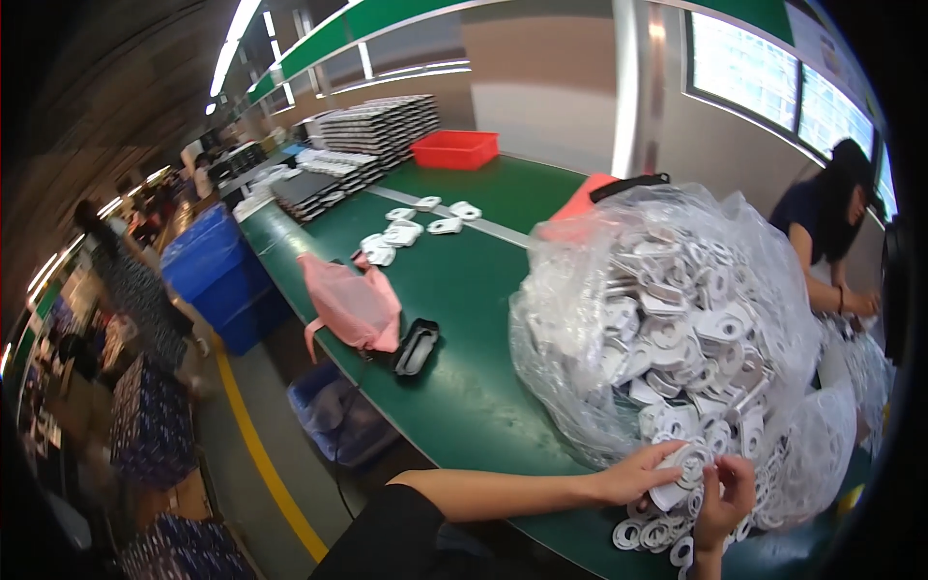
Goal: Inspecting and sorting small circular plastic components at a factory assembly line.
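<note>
Nearly white daylight glares through the windows (744, 72) beyond the table's (454, 290) far edge at right, while ceiling tubes (233, 39) burn out past its far left corner, which carries a pale sheen; the clear bag (561, 319) by its right end glints, its white parts (667, 333) brightly lit. Left of the table's long left edge, the aisle (237, 396) is dimmer and a walking person (135, 266) is blurred. Fisheye distortion bows straight lines, and the picture's corners sink into black.

- Left hand (633, 477) grips a white part (690, 466); right hand (727, 498) is at its edge, perhaps touching.
- Clear bag (565, 338) bulges with white pieces (681, 333) on the green table (474, 401).
- Pink bag (353, 307) lies beside a black case (417, 347).
</note>
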